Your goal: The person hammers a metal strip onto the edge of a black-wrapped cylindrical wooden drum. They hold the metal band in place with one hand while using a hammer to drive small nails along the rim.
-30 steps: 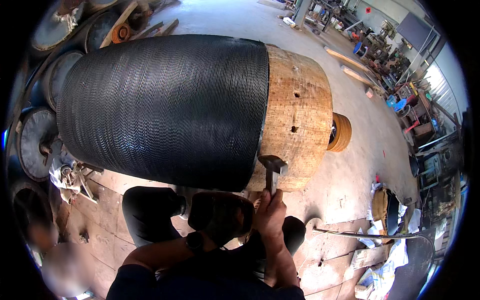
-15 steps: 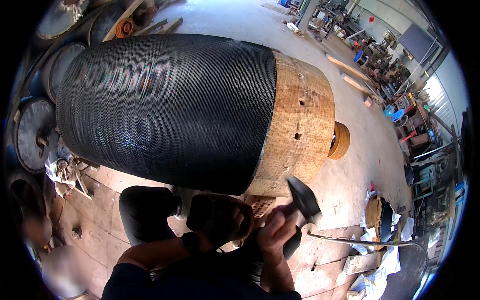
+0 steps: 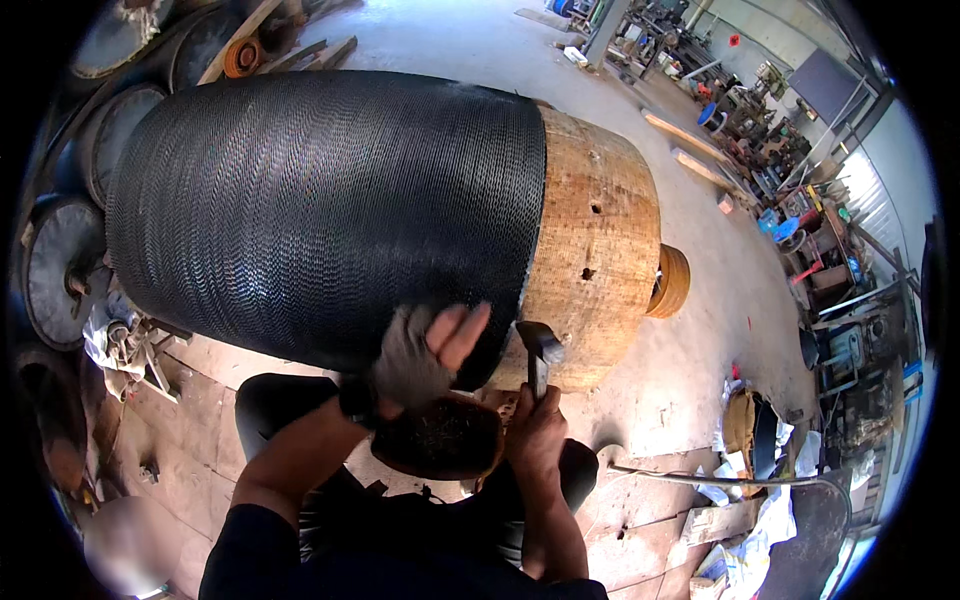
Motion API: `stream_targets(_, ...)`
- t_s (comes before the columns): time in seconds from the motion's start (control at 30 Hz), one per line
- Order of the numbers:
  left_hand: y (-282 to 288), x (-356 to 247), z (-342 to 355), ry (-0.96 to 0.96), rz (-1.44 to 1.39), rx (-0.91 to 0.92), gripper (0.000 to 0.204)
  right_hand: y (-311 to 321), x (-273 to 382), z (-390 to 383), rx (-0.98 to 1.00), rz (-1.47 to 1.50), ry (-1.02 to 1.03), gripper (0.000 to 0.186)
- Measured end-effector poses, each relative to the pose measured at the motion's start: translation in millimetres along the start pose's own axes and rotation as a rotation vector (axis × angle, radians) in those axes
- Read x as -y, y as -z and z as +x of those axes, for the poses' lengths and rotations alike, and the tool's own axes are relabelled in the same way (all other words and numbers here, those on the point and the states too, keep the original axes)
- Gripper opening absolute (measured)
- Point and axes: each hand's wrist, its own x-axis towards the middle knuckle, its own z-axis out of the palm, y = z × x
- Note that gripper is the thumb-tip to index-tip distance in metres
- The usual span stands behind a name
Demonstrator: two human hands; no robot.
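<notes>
In front of me lies a large roller whose wooden end is bare, with several small dark holes. A black, finely ridged covering wraps the rest of it. My left hand, in a grey glove with bare fingertips, is at the covering's near side, close to its right edge. Its fingers are pressed together and slightly blurred; what they hold, if anything, is hidden. My right hand grips a hammer, its head raised by the wood. Between my knees sits a dark bowl with tiny bits inside.
Drum-like rollers are stacked along the left. An orange-brown grooved pulley sits at the roller's right end. Wooden beams lie on the floor behind. To the right are a hose, an open carton and scattered wrappings.
My left hand has come up out of the bowl to the roller's covering. The hammer has moved left and turned, its head now beside the wooden end.
</notes>
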Motion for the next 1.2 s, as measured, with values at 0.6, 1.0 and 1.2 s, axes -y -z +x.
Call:
stream_targets(0.6, -7.1, 48.0, 56.8, -0.06, 0.005, -0.175, 0.055, 4.8, -11.4, 5.1, -0.274, 0.272, 0.378, 0.019)
stream_targets(1.0, -8.4, 50.9, 72.8, 0.0, 0.221, -0.199, 0.043, 30.4, 2.6, -23.3, -0.148, 0.448, 0.089, 0.018)
stream_targets(1.2, -17.9, -29.1, 27.1, -0.019, -0.247, -0.08, 0.048, 7.6, -26.5, -43.0, -0.01, 0.435, -0.08, 0.022)
